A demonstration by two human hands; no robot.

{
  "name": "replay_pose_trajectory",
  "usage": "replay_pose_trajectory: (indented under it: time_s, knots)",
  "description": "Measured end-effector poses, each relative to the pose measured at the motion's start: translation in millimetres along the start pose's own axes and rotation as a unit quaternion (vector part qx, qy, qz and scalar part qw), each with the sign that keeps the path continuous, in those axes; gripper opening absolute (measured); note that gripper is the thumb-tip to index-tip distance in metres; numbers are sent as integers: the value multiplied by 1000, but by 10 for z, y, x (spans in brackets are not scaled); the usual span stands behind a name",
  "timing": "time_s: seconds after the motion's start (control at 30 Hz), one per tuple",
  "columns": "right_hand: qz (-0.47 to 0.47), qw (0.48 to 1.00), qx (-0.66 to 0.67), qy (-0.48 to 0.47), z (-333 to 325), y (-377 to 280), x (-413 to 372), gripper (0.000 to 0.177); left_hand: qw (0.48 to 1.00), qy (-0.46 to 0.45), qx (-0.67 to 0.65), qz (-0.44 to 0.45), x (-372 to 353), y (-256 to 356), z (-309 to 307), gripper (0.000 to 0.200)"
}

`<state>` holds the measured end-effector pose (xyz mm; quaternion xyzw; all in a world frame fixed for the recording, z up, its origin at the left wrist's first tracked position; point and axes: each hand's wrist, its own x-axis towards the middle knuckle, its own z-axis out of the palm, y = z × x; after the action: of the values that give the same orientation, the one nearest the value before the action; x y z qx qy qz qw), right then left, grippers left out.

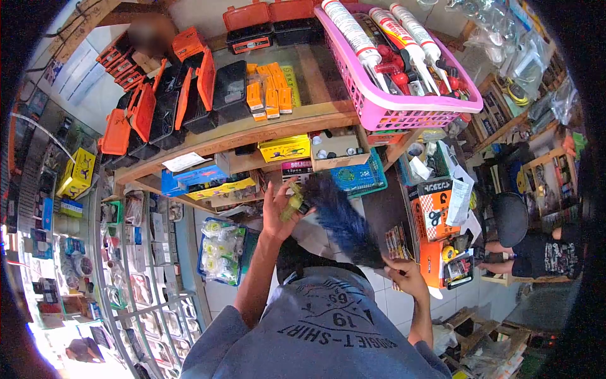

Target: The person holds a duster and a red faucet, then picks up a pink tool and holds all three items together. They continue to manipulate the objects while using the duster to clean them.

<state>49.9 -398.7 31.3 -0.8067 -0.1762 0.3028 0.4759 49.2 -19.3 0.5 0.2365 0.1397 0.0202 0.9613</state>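
Observation:
My left hand [283,211] is raised at the middle, its fingers curled round a small yellow-green item [294,201] whose exact kind I cannot make out. To the right, my right hand [405,274] pinches the lower end of a dark blue fluffy duster [344,218]. The duster slants up and left, its bushy top beside the fingers of my left hand. Just above both hands, a wooden shelf holds a yellow box [284,149] and an open cardboard box [339,151] with small white and dark pieces.
A pink basket [413,114] of sealant tubes sits on the upper shelf [240,131], near orange and black cases [196,82]. Bagged goods fill a blue crate [221,251] at left. Another person [536,252] is at the right, beside stacked boxes [435,211].

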Motion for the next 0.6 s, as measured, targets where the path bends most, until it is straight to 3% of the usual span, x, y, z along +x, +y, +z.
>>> replay_pose_trajectory:
  time_s: [0.03,0.1,0.23,0.4,0.43,0.47,0.6]
  knots:
    - [-1,1000,-1,-1,12,53,16,37,1000,-6,-13,-4,-14,18,8,69]
    - [-80,992,15,95,39,195,51,37,1000,-11,-27,-4,-19,37,-12,68]
    - [-21,999,31,27,25,196,13,36,998,-12,-64,2,-38,50,-71,65]
    - [-95,995,2,17,77,191,61,35,998,38,-50,23,-80,50,-53,66]
    - [-96,995,2,15,74,164,53,35,996,-48,-71,13,-60,72,-127,66]
    - [-61,998,18,-8,75,113,32,35,996,-48,-71,14,-55,48,-182,66]
    - [-12,1000,19,-16,106,62,18,36,997,39,-52,38,-40,31,-144,66]
